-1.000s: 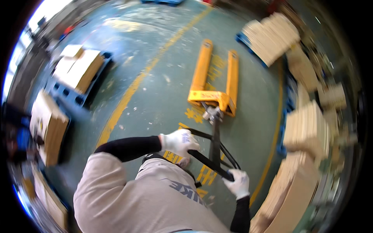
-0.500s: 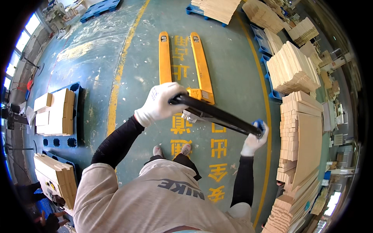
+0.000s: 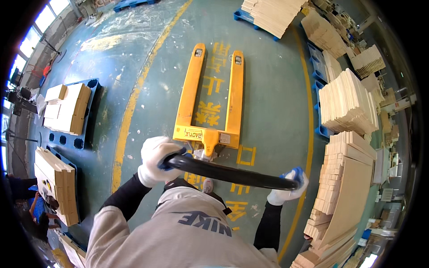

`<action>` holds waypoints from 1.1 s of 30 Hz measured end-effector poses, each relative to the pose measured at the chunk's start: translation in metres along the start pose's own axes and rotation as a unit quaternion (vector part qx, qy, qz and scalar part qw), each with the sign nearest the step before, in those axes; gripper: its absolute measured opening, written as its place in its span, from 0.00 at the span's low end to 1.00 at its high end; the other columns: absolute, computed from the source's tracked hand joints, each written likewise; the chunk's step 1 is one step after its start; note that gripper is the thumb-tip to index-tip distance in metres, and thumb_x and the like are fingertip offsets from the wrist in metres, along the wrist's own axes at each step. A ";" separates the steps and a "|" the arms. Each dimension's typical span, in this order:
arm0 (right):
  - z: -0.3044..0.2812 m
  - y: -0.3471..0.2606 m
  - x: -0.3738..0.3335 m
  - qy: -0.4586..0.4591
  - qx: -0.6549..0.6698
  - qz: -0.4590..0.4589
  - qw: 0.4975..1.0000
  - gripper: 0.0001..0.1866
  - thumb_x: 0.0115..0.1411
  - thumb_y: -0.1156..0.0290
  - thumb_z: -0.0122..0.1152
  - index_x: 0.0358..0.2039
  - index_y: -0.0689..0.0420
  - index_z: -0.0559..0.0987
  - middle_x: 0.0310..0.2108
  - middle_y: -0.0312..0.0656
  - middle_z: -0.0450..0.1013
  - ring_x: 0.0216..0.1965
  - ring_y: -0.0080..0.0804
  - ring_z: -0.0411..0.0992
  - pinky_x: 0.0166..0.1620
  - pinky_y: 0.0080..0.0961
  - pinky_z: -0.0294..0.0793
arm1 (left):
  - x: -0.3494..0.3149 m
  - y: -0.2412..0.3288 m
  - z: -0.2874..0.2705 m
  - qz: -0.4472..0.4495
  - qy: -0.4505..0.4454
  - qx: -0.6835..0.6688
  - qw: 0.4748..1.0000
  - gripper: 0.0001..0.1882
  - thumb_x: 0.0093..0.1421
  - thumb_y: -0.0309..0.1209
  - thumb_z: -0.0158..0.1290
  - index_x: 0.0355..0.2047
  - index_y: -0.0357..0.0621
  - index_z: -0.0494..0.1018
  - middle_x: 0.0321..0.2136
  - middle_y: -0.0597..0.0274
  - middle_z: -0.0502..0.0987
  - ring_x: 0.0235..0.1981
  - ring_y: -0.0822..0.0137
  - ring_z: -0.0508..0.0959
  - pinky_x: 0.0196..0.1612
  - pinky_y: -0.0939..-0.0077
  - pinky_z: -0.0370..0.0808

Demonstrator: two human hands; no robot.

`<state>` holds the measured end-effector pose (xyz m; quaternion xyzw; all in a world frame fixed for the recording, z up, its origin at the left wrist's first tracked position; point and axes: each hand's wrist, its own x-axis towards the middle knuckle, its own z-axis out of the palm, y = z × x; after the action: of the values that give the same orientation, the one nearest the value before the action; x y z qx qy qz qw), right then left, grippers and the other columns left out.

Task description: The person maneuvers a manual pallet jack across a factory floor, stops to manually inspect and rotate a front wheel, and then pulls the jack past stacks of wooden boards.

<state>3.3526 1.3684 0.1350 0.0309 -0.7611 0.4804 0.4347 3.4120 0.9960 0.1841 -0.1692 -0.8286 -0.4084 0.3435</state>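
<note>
A yellow pallet jack [image 3: 233, 98] stands on the green floor ahead of me, its two bare forks pointing away. Its black handle bar [image 3: 232, 174] crosses in front of my body, sloping down to the right. Around the bar's left end, my left hand [image 3: 157, 160], in a white glove with blue on the palm side, is closed. My right hand [image 3: 290, 187], gloved alike, grips the right end with its fingers wrapped over it. The bar hides part of the jack's base and wheels.
Stacks of wooden boards [image 3: 346, 102] line the right side, some on blue pallets [image 3: 322, 130]. More boards [image 3: 73, 107] sit on a blue pallet at left, near another person [image 3: 38, 210]. A loaded pallet [image 3: 272, 13] stands far ahead. Yellow lines [image 3: 127, 116] border the lane.
The handle bar and both hands have come lower and closer to me. The jack's forks have turned relative to me, and its whole yellow base now shows.
</note>
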 end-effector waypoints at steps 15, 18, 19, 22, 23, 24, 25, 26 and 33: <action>0.216 0.077 0.124 -0.118 0.139 0.087 0.979 0.07 0.66 0.74 0.63 0.43 0.62 0.79 0.31 0.39 0.77 0.27 0.23 0.75 0.28 0.23 0.78 | -0.017 0.109 0.094 -0.123 -0.052 -0.144 0.981 0.20 0.49 0.20 0.65 0.42 0.30 0.72 0.20 0.52 0.75 0.17 0.52 0.77 0.22 0.64 0.73; 0.240 0.065 0.117 -0.123 0.160 0.097 0.975 0.07 0.66 0.74 0.63 0.43 0.61 0.79 0.31 0.37 0.77 0.27 0.22 0.74 0.26 0.21 0.76 | -0.023 0.086 0.080 -0.111 0.007 -0.110 0.988 0.17 0.47 0.21 0.65 0.39 0.31 0.75 0.20 0.56 0.78 0.17 0.56 0.78 0.22 0.68 0.73; 0.249 0.062 0.115 -0.126 0.160 0.101 0.974 0.07 0.66 0.74 0.63 0.43 0.61 0.79 0.31 0.37 0.77 0.27 0.22 0.74 0.26 0.21 0.76 | -0.024 0.077 0.074 -0.114 -0.018 -0.116 0.987 0.22 0.47 0.22 0.66 0.43 0.32 0.73 0.21 0.55 0.77 0.17 0.53 0.78 0.22 0.66 0.73; 0.282 0.053 0.116 -0.140 0.164 0.109 0.970 0.08 0.67 0.72 0.63 0.43 0.61 0.79 0.31 0.37 0.76 0.26 0.21 0.73 0.26 0.21 0.75 | -0.010 0.056 0.054 -0.163 -0.074 -0.141 0.974 0.23 0.47 0.23 0.68 0.44 0.34 0.74 0.21 0.53 0.77 0.19 0.49 0.78 0.23 0.63 0.75; 0.294 0.048 0.114 -0.150 0.166 0.110 0.968 0.08 0.67 0.72 0.63 0.43 0.60 0.79 0.30 0.36 0.76 0.26 0.21 0.73 0.25 0.21 0.75 | -0.007 0.047 0.050 -0.180 -0.079 -0.150 0.969 0.22 0.47 0.24 0.68 0.42 0.34 0.74 0.21 0.52 0.77 0.19 0.49 0.78 0.24 0.62 0.75; 0.303 0.048 0.111 -0.152 0.163 0.121 0.967 0.08 0.67 0.71 0.63 0.43 0.60 0.79 0.29 0.36 0.76 0.25 0.21 0.73 0.25 0.20 0.74 | -0.003 0.039 0.046 -0.196 -0.085 -0.160 0.964 0.21 0.47 0.24 0.68 0.41 0.34 0.75 0.21 0.52 0.77 0.20 0.48 0.79 0.24 0.62 0.75; 0.312 0.050 0.108 -0.153 0.158 0.131 0.967 0.08 0.67 0.71 0.63 0.43 0.60 0.79 0.29 0.36 0.76 0.25 0.21 0.72 0.25 0.20 0.74 | 0.003 0.036 0.042 -0.221 -0.036 -0.159 0.962 0.06 0.48 0.25 0.63 0.28 0.40 0.78 0.17 0.56 0.76 0.17 0.55 0.77 0.24 0.68 0.73; 0.322 0.049 0.105 -0.152 0.157 0.141 0.966 0.07 0.68 0.71 0.62 0.43 0.60 0.79 0.28 0.36 0.75 0.25 0.20 0.72 0.24 0.20 0.73 | 0.010 0.022 0.025 -0.201 -0.120 -0.157 0.959 0.13 0.48 0.25 0.66 0.34 0.37 0.77 0.19 0.56 0.76 0.17 0.54 0.77 0.22 0.65 0.73; 0.358 0.020 0.080 -0.134 0.096 0.158 0.974 0.07 0.71 0.71 0.59 0.46 0.59 0.78 0.27 0.35 0.73 0.24 0.20 0.69 0.28 0.20 0.72 | 0.031 -0.064 -0.056 -0.195 -0.168 -0.262 0.930 0.15 0.58 0.35 0.65 0.39 0.38 0.77 0.22 0.52 0.78 0.24 0.49 0.81 0.30 0.65 0.78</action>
<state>3.0678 1.1374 0.1191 0.0163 -0.7578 0.6056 0.2425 3.3782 0.9126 0.1948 -0.1546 -0.7541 -0.6358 0.0567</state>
